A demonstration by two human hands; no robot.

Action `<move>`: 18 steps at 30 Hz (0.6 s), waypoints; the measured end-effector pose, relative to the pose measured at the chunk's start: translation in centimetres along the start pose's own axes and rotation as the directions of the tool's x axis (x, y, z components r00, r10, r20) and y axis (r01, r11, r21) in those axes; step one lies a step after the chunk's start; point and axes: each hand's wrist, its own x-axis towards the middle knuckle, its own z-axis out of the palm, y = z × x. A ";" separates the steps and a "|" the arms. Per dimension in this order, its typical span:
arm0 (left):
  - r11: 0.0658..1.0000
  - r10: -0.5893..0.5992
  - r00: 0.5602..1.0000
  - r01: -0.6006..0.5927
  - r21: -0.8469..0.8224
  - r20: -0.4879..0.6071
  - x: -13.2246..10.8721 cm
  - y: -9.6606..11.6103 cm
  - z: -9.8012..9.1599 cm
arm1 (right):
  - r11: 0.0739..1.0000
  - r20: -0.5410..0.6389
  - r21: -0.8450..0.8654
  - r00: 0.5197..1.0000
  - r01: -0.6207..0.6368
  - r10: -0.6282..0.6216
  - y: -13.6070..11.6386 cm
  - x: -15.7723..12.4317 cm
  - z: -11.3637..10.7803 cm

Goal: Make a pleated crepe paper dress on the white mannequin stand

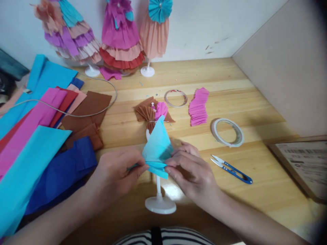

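A piece of light-blue crepe paper (pixel 158 141) is pinched between my two hands, its lower edge folded into small pleats and its upper part rising to a point. My left hand (pixel 120 170) grips the left end of the folded edge between thumb and fingers. On the right end, my right hand (pixel 192 170) does the same. Below and behind the paper stands a white stand (pixel 160 205) with a round base. Just beyond lies a gathered brown crepe paper piece (pixel 146 114) with a pink piece (pixel 161 110) beside it.
Blue-handled thread snips (pixel 232 170), a tape roll (pixel 241 132), a thinner ring of tape (pixel 186 98) and a pleated pink strip (pixel 198 107) lie to the right. Coloured crepe sheets (pixel 22 163) and a cable (pixel 116 93) cover the left. Paper dresses on stands (pixel 121 34) line the wall.
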 end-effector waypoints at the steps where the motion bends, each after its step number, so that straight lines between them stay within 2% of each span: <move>1: 1.000 -0.019 1.000 0.020 -0.022 0.020 0.1 0.0 -0.2 | 1.000 0.008 0.014 1.000 -0.005 0.005 -0.2 0.0 -0.1; 3: 0.997 -0.037 0.997 0.041 -0.060 0.075 0.3 0.0 -0.7 | 0.997 0.032 0.071 0.999 -0.036 0.033 -0.6 -0.1 -0.2; 6: 0.994 -0.064 0.993 0.072 -0.077 0.101 0.6 -0.2 -1.2 | 0.983 0.071 0.162 0.995 -0.083 0.072 -0.9 -0.3 0.2; 11: 0.995 0.057 0.996 -0.051 -0.084 0.065 0.7 -1.4 -1.3 | 0.968 0.057 0.215 0.991 -0.130 0.120 -0.8 -0.5 1.3; 14: 0.993 0.116 0.991 -0.114 -0.026 0.069 0.6 -1.8 -1.3 | 0.963 0.045 0.214 0.987 -0.163 0.157 -0.7 -0.5 1.6; 16: 0.989 0.144 0.986 -0.145 0.011 0.082 0.6 -1.9 -1.4 | 0.964 0.052 0.206 0.986 -0.167 0.160 -0.7 -0.6 1.7; 18: 0.992 0.117 0.986 -0.121 0.032 0.115 0.6 -1.8 -1.6 | 0.962 0.056 0.207 0.984 -0.178 0.170 -0.7 -0.6 1.8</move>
